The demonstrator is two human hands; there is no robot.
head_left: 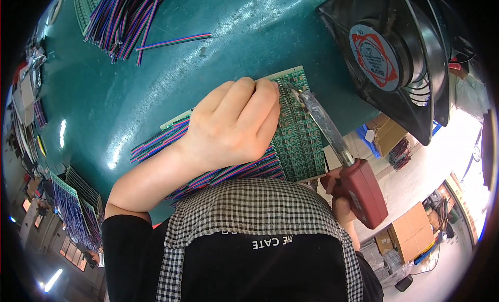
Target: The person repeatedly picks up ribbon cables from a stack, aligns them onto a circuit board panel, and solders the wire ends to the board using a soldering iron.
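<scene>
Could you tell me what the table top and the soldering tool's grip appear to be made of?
The table top looks like teal painted or coated metal: it is glossy, with streaky light reflections. The soldering tool's grip, held in the right hand, appears to be red moulded plastic with a dull sheen.

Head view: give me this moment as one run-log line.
left hand: pressing wires on board | right hand: holding soldering iron, tip at board's top edge | fan: right of board
</scene>
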